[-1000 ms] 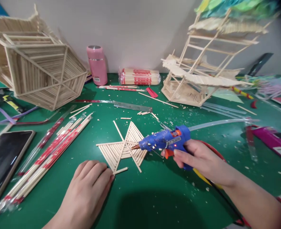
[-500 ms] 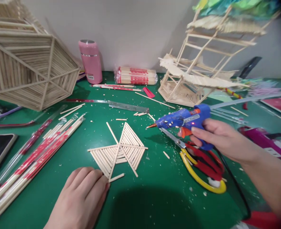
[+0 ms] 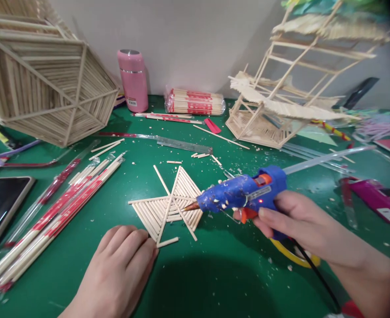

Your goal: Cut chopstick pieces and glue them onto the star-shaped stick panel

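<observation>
A flat web-like frame of wooden sticks (image 3: pixel 148 211) lies on the green table, some of its sections filled with parallel sticks. My left hand (image 3: pixel 120 265) is closed at the frame's lower corner; its fingertips are hidden. A short stick (image 3: pixel 168 242) sticks out to the right from that same corner. My right hand (image 3: pixel 290 216) grips a blue hot glue gun (image 3: pixel 226 194) with a lit red light and a finger by the orange trigger. The copper nozzle is over the middle of the frame. A clear glue stick (image 3: pixel 327 160) juts from the gun's back.
Scissors with yellow handles (image 3: pixel 294 255) lie partly under the right hand. Bundled chopsticks (image 3: pixel 65 198) and a phone (image 3: pixel 3 212) lie on the left. Behind stand a large stick structure (image 3: pixel 76 104), a pink bottle (image 3: pixel 133 84), packed chopsticks (image 3: pixel 195 102) and a tiered stick model (image 3: pixel 274 101).
My right hand has brought the glue gun left and down, from beside the frame to over its middle. The left hand stays at the lower corner. The view has shifted slightly.
</observation>
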`<state>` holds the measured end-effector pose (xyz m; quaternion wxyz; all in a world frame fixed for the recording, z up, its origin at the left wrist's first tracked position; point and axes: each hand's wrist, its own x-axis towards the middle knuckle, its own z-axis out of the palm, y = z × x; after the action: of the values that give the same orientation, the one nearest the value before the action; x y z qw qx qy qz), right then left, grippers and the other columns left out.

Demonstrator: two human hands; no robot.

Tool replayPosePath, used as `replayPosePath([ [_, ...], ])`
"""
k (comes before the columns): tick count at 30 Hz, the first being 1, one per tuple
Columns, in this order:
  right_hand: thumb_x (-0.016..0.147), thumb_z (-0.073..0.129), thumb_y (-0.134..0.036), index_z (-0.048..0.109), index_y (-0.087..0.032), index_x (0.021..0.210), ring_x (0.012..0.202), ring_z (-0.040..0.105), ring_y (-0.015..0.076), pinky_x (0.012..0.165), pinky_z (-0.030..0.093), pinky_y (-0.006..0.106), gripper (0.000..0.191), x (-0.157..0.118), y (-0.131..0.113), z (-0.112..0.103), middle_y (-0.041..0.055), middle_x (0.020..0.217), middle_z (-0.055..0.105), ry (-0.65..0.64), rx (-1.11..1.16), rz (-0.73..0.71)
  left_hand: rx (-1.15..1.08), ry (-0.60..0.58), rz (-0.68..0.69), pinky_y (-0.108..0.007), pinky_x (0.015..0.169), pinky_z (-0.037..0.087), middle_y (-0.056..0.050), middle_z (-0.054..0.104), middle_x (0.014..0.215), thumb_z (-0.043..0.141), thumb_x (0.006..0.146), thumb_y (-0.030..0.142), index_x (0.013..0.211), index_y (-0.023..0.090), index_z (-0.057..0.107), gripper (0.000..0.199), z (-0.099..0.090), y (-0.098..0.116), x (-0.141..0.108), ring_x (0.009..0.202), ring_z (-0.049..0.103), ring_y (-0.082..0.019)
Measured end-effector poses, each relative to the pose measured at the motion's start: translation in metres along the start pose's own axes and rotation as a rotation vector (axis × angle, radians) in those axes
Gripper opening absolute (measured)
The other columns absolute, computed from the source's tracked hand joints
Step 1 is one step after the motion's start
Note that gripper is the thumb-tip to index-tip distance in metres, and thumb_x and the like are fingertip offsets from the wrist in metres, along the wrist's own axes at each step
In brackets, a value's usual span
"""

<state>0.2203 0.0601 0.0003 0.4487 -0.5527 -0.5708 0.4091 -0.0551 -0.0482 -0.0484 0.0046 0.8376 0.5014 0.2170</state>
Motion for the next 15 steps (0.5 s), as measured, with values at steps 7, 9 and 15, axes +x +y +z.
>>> replayPosePath([
  [7, 0.076, 0.059, -0.042, 0.058, -0.023, 0.061, 0.047, 0.046, 0.0115, 0.04, 0.04, 0.024, 0.024, -0.008, 0.002, 0.009, 0.0, 0.054, 0.055, -0.325, -0.096, -0.03, 0.002, -0.017, -0.004, -0.033, 0.07, 0.039, -0.004, 0.06, 0.08, 0.048, 0.084, 0.012, 0.09, 0.017, 0.056, 0.01, 0.001, -0.001, 0.0, 0.074, 0.049, -0.018],
  [9, 0.079, 0.057, -0.039, 0.058, -0.022, 0.061, 0.046, 0.047, 0.0109, 0.04, 0.041, 0.023, 0.024, -0.004, 0.0, 0.007, 0.0002, 0.056, 0.055, -0.543, -0.173, -0.035, 0.003, -0.015, -0.004, -0.033, 0.07, 0.038, -0.004, 0.06, 0.08, 0.048, 0.084, 0.013, 0.089, 0.017, 0.056, 0.01, 0.002, -0.002, -0.001, 0.074, 0.048, -0.018],
  [15, 0.085, 0.049, -0.039, 0.058, -0.02, 0.083, 0.057, 0.052, 0.0127, 0.05, 0.046, 0.025, 0.022, -0.001, -0.007, 0.005, 0.002, 0.072, 0.059, -0.743, -0.35, 0.02, -0.007, -0.006, -0.013, -0.033, 0.072, 0.037, -0.003, 0.06, 0.081, 0.048, 0.084, 0.011, 0.09, 0.016, 0.056, 0.011, 0.001, 0.0, -0.001, 0.076, 0.047, -0.018],
])
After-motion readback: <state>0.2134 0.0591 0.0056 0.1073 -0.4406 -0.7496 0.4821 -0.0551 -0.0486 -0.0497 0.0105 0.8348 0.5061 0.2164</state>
